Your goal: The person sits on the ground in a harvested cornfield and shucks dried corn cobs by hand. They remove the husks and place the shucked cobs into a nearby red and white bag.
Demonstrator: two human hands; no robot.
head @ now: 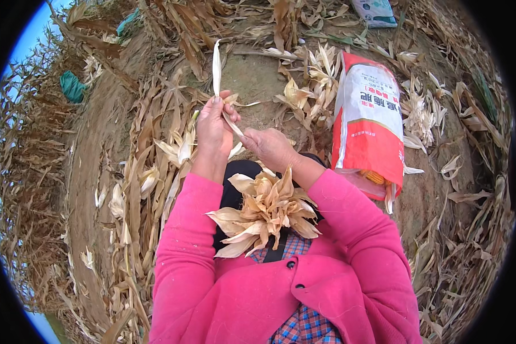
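Between thumb and fingers, my left hand grips a pale dry corn husk strip that points up and away from me. A lower part of the husk slants down to my right hand, which pinches its end. A large bunch of dry corn husks lies in my lap, its leaves spread outward. Just right of my right arm lies a red and white woven sack bearing printed writing. Yellow corn cobs show at its near, open mouth.
Fallen dry corn stalks and loose husks litter the soil at the left. Husk clumps lie beyond the sack. A green bag sits far left, and a white and green bag lies at the top right.
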